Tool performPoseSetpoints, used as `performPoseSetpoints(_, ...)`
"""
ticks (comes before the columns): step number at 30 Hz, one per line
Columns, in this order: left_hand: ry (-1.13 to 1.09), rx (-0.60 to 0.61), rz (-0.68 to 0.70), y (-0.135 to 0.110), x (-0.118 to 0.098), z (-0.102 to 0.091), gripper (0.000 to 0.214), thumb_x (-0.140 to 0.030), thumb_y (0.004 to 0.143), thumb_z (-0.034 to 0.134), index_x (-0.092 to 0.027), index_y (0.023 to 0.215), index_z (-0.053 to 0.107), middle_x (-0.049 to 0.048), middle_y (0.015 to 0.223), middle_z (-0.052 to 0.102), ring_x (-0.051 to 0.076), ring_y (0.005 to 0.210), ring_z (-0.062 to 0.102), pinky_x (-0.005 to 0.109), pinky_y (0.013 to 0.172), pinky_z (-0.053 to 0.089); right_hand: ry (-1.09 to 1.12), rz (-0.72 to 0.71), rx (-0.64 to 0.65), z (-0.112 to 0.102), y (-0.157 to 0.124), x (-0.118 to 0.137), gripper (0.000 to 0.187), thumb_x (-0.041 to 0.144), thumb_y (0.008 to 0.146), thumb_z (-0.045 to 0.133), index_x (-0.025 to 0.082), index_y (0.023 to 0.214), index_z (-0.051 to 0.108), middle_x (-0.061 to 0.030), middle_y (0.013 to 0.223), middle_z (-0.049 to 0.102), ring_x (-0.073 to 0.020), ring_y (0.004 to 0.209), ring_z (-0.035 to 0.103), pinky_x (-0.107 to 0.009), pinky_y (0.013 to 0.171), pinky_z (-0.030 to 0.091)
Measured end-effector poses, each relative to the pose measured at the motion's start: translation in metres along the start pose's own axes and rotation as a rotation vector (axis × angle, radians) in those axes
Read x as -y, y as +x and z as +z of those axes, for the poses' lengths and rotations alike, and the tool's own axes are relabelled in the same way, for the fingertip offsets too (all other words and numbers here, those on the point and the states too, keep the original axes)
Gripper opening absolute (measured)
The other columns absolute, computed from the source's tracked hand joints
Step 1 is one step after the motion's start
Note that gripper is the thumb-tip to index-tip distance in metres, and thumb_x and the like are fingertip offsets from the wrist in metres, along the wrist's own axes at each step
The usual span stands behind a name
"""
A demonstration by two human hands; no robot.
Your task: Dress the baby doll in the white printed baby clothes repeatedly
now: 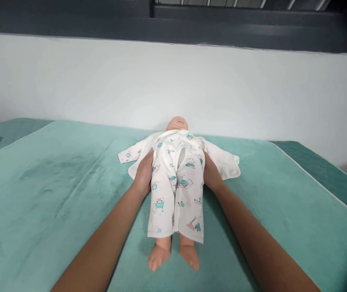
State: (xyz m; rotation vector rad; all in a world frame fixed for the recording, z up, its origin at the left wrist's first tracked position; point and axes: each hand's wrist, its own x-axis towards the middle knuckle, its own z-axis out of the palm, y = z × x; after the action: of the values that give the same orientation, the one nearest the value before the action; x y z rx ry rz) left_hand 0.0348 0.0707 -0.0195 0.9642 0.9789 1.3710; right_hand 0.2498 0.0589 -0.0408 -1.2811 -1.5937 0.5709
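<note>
A baby doll lies on its back, head toward the wall and bare feet toward me. White printed baby pants cover its legs and reach up over its torso. A matching white baby shirt is spread out beneath it, sleeves out to both sides. My left hand is closed against the left side of the pants near the hip. On the opposite side, my right hand grips them at the same height. The fingertips of both hands are hidden by the cloth and the doll.
A green plush cover with pale seam lines lies under the doll. Behind it rises a white wall, close to the doll's head. Above the wall runs a dark frame with bars at the top.
</note>
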Motion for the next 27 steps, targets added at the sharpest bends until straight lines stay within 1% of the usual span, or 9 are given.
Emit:
performPoseSetpoints(3, 0.253, -0.067, 0.188, -0.044, -0.006, -0.012, 0.035, -0.043, 0.086, 0.061, -0.023, 0.114, 0.066, 0.0059, 0.127, 0.063, 0.024, 0.121, 0.054, 0.033, 0.103, 0.041, -0.006, 0.042, -0.155, -0.001, -0.043, 0.024, 0.040, 0.027, 0.090, 0.050, 0.024, 0.130, 0.049, -0.0102, 0.132, 0.055, -0.0246, 0.122, 0.052, -0.044, 0.098, 0.046)
performPoseSetpoints(5, 0.427, -0.036, 0.271, -0.080, -0.005, -0.029, 0.027, -0.037, 0.088, 0.059, -0.025, 0.112, 0.065, 0.0054, 0.123, 0.061, 0.022, 0.119, 0.054, 0.032, 0.100, 0.042, -0.043, 0.007, -0.206, -0.005, -0.084, 0.037, 0.031, 0.026, 0.091, 0.049, 0.025, 0.122, 0.052, -0.0104, 0.126, 0.056, -0.0234, 0.115, 0.054, -0.041, 0.092, 0.049)
performPoseSetpoints(6, 0.508, 0.013, 0.298, -0.099, -0.003, -0.039, 0.023, -0.033, 0.089, 0.058, -0.025, 0.109, 0.065, 0.0057, 0.122, 0.060, 0.022, 0.117, 0.054, 0.032, 0.098, 0.043, -0.063, 0.005, -0.195, -0.007, -0.106, 0.041, 0.025, 0.027, 0.091, 0.051, 0.026, 0.116, 0.054, -0.0098, 0.121, 0.057, -0.0232, 0.110, 0.056, -0.040, 0.088, 0.051)
performPoseSetpoints(8, 0.659, 0.152, 0.309, -0.131, 0.002, -0.059, 0.022, -0.027, 0.089, 0.056, -0.027, 0.109, 0.064, 0.0063, 0.120, 0.057, 0.022, 0.115, 0.054, 0.033, 0.096, 0.045, -0.103, 0.045, -0.079, -0.012, -0.149, 0.047, 0.021, 0.029, 0.091, 0.053, 0.029, 0.112, 0.054, -0.0088, 0.115, 0.058, -0.0233, 0.103, 0.058, -0.039, 0.083, 0.052)
performPoseSetpoints(11, 0.819, 0.212, 0.307, -0.161, 0.010, -0.078, 0.033, -0.021, 0.085, 0.058, -0.029, 0.117, 0.060, 0.0067, 0.123, 0.053, 0.022, 0.118, 0.052, 0.036, 0.100, 0.043, -0.212, 0.058, 0.047, -0.012, -0.191, 0.051, 0.035, 0.028, 0.086, 0.061, 0.031, 0.119, 0.052, -0.0091, 0.120, 0.057, -0.0265, 0.106, 0.057, -0.043, 0.086, 0.051)
performPoseSetpoints(14, 0.886, 0.272, 0.313, -0.167, 0.012, -0.076, 0.029, -0.023, 0.087, 0.055, -0.029, 0.115, 0.058, 0.0065, 0.120, 0.057, 0.022, 0.114, 0.054, 0.037, 0.099, 0.042, -0.320, 0.033, 0.080, -0.003, -0.195, 0.056, 0.040, 0.022, 0.081, 0.063, 0.029, 0.119, 0.053, -0.0093, 0.117, 0.060, -0.0291, 0.106, 0.057, -0.046, 0.087, 0.049)
performPoseSetpoints(18, 0.853, 0.276, 0.331, -0.167, 0.003, -0.063, 0.014, -0.025, 0.092, 0.047, -0.025, 0.099, 0.059, 0.0049, 0.102, 0.062, 0.021, 0.097, 0.059, 0.035, 0.087, 0.045, -0.303, -0.004, 0.107, 0.004, -0.177, 0.070, 0.020, 0.015, 0.087, 0.049, 0.026, 0.103, 0.057, -0.0063, 0.096, 0.063, -0.0239, 0.087, 0.060, -0.038, 0.074, 0.049)
performPoseSetpoints(23, 0.626, 0.176, 0.353, -0.191, -0.007, -0.065, 0.012, -0.030, 0.091, 0.049, -0.023, 0.083, 0.054, 0.0033, 0.086, 0.055, 0.019, 0.082, 0.056, 0.030, 0.074, 0.043, -0.123, -0.115, 0.060, -0.014, -0.192, 0.087, 0.011, 0.019, 0.091, 0.043, 0.025, 0.089, 0.052, -0.0025, 0.079, 0.056, -0.0182, 0.069, 0.055, -0.030, 0.062, 0.046)
performPoseSetpoints(27, 0.548, 0.201, 0.289, -0.210, -0.002, -0.080, 0.019, -0.039, 0.087, 0.055, -0.022, 0.079, 0.056, 0.0049, 0.084, 0.055, 0.021, 0.080, 0.054, 0.030, 0.073, 0.042, -0.144, -0.129, 0.173, -0.030, -0.217, 0.086, 0.011, 0.020, 0.092, 0.043, 0.026, 0.089, 0.052, -0.0034, 0.081, 0.058, -0.0191, 0.071, 0.057, -0.031, 0.062, 0.047)
